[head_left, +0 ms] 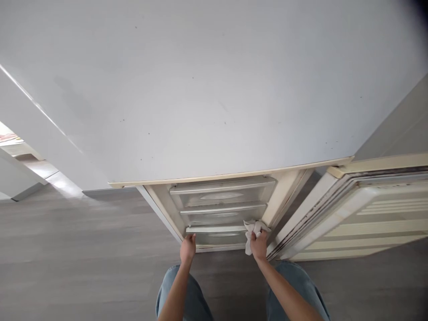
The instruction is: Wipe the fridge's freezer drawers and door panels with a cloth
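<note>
I look down the front of a fridge-freezer whose lower compartment stands open, showing three clear freezer drawers (222, 207). My left hand (187, 247) grips the left end of the bottom drawer (214, 232), fingers curled over its front edge. My right hand (259, 244) is closed on a crumpled white cloth (251, 229) and presses it against the right end of the same drawer. My knees in blue jeans (187, 294) are below both hands.
The closed upper fridge door (214, 89) fills the top of the view. The open freezer door (361, 214) swings out to the right, its inner lining and seal showing. Grey wood-look floor (83, 258) lies left, with a doorway (20, 156) at far left.
</note>
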Motion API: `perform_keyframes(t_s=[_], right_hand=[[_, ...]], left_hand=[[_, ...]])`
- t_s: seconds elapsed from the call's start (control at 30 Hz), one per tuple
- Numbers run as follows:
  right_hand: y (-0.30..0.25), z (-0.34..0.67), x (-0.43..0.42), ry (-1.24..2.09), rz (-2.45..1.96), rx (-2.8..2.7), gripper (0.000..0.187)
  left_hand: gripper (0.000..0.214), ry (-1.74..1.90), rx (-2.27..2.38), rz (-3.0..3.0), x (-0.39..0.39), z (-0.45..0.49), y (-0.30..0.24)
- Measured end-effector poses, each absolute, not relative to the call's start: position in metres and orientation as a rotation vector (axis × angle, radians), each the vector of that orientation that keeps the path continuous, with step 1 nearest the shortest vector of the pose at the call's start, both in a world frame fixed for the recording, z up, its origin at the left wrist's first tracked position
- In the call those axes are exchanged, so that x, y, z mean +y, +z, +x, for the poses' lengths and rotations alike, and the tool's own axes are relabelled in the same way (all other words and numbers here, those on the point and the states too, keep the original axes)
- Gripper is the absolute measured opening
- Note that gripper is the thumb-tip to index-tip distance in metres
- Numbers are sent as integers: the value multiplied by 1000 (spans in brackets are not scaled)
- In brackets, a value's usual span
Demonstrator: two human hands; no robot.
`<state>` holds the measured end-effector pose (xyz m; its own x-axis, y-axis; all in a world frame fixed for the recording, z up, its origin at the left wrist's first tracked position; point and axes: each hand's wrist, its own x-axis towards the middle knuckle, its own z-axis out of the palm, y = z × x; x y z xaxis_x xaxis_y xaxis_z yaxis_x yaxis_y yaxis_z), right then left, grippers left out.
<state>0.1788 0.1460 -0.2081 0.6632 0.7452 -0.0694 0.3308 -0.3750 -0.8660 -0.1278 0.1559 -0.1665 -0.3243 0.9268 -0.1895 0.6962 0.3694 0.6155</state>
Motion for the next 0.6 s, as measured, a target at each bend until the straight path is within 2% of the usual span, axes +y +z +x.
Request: perform_keyframes(t_s=[0.13,0.3,0.4,0.53,0.6], right_hand=[[-205,181,166,594,-1978,-828,34],[-199,186,182,599,-1979,-799,33],[-198,189,171,554,-1917,-800,37],[-204,183,133,473,-1844,-721,48],[-209,177,121,465,-1806,-689,48]], left_hand=[[26,625,1983,1443,171,-131,-177],[43,594,1864,1485,166,-133,-184],[55,546,1898,1493,137,-145,-183],[52,382,2133,1393,73,-171,-182],[53,290,2239,1329,45,-180,-184]])
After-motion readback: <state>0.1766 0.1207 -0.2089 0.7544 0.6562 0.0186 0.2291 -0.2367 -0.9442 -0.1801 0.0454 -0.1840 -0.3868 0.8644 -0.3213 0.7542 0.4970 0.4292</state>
